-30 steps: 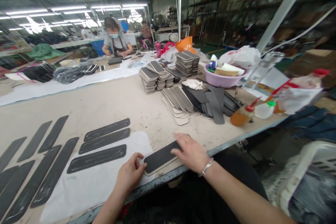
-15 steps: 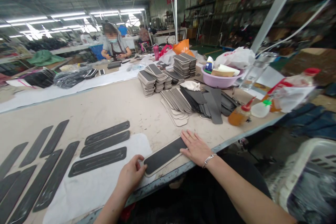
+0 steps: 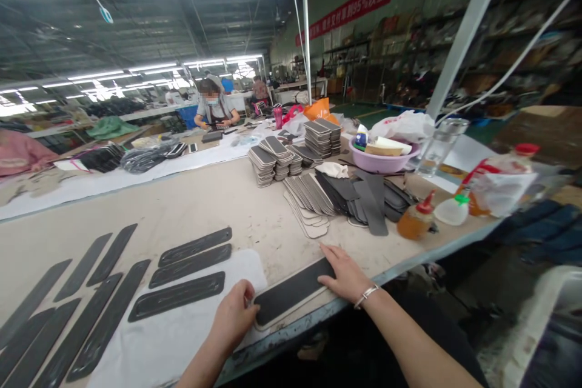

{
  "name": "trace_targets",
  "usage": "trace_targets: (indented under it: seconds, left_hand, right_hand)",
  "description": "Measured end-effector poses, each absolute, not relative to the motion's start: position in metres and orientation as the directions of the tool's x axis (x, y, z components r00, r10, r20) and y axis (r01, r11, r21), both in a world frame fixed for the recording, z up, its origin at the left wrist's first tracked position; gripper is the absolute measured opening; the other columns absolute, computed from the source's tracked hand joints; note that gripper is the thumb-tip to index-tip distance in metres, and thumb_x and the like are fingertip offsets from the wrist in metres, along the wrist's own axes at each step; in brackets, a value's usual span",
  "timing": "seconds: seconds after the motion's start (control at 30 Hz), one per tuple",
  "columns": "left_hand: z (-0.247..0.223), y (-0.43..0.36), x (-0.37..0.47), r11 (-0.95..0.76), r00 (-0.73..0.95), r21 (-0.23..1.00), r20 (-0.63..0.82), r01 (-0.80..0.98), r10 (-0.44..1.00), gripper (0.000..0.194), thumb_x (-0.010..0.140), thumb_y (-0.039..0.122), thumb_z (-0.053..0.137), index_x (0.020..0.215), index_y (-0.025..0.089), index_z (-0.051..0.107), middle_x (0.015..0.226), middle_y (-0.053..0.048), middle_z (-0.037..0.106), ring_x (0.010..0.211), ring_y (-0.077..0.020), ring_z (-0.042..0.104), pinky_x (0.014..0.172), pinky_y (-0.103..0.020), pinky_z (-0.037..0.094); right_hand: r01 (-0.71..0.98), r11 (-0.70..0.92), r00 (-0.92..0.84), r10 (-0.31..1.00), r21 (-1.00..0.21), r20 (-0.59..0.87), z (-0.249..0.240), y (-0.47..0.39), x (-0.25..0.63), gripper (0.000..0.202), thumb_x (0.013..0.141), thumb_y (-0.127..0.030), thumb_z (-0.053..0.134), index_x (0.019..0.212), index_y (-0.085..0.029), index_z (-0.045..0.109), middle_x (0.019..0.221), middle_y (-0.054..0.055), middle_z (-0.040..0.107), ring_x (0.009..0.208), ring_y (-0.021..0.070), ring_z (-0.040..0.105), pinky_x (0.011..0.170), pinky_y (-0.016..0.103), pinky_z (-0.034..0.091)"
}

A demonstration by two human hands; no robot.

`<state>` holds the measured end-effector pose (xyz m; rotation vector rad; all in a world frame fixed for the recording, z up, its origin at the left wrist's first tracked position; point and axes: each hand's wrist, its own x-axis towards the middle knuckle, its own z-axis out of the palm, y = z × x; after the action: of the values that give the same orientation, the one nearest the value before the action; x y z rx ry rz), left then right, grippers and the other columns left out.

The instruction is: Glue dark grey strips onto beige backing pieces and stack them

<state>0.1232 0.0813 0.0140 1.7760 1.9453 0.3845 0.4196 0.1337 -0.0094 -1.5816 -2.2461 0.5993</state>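
Note:
A long dark panel with a pale border (image 3: pixel 293 291) lies flat along the table's front edge. Curled at its left end is my left hand (image 3: pixel 239 310), thumb and fingers pinched at the panel's edge. My right hand (image 3: pixel 344 274) rests flat over the panel's right end, fingers stretched out. To the left, several dark strips with a glossy wet-looking film (image 3: pixel 177 296) lie partly on a white sheet (image 3: pixel 131 354). Fanned pale-edged pieces (image 3: pixel 309 197) and loose dark strips (image 3: pixel 370 200) sit beyond my right hand.
Stacks of panels (image 3: pixel 275 157) stand farther back beside a purple basin (image 3: pixel 382 160). An amber bottle with a red nozzle (image 3: pixel 414 218) and a white green-capped bottle (image 3: pixel 452 211) are near the right edge. Across the table a masked co-worker (image 3: pixel 216 109) handles something dark. A pale basket (image 3: pixel 545 315) stands lower right.
The camera view has tilted up and shifted left, so the table's contents appear lower and farther right. Both hands stay at the same ends of the panel. A pink-clad sleeve shows at far left.

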Motion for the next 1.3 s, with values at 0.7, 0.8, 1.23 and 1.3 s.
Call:
trace_targets:
  seconds: [0.7,0.8,1.23,1.3]
  left_hand:
    - [0.001,0.077,0.095,0.29,-0.242,0.948,-0.314,-0.129,0.918,0.041,0.053,0.032,0.077,0.088,0.014,0.066,0.077,-0.003,0.064,0.069,-0.0143,0.058,0.062,-0.023,0.044]
    - [0.003,0.075,0.096,0.299,-0.244,0.94,-0.333,-0.164,0.911,0.035,0.053,0.028,0.077,0.083,0.014,0.067,0.073,-0.003,0.065,0.065,-0.0128,0.058,0.059,-0.021,0.043]
    - [0.003,0.075,0.095,0.227,-0.246,0.972,-0.208,0.054,0.947,0.035,0.061,0.037,0.07,0.086,0.014,0.066,0.073,-0.002,0.064,0.065,-0.0146,0.059,0.059,-0.023,0.045]
    - [-0.006,0.073,0.088,0.193,-0.284,0.974,-0.153,0.116,0.946,0.044,0.061,0.047,0.068,0.091,0.015,0.064,0.074,-0.002,0.062,0.064,-0.0162,0.061,0.058,-0.025,0.048]
  right_hand:
    - [0.357,-0.134,-0.291,0.924,-0.924,-0.247,0.002,0.136,0.423,0.04,0.076,-0.054,0.049,0.06,-0.017,0.051,0.052,-0.001,0.058,0.052,0.0136,0.057,0.049,0.022,0.04]
    - [0.272,-0.21,-0.308,0.906,-0.939,-0.291,0.0,0.135,0.421,0.041,0.073,-0.057,0.051,0.063,-0.017,0.05,0.053,-0.002,0.057,0.053,0.015,0.06,0.049,0.022,0.042]
    - [0.286,-0.155,-0.37,0.892,-0.946,-0.258,0.013,0.132,0.417,0.038,0.079,-0.054,0.047,0.076,-0.016,0.053,0.057,-0.006,0.045,0.039,0.006,0.046,0.034,0.015,0.036]
    - [0.248,-0.136,-0.354,0.909,-0.959,-0.22,0.015,0.134,0.414,0.036,0.078,-0.052,0.049,0.077,-0.017,0.054,0.056,-0.007,0.042,0.04,0.0058,0.043,0.034,0.016,0.037]
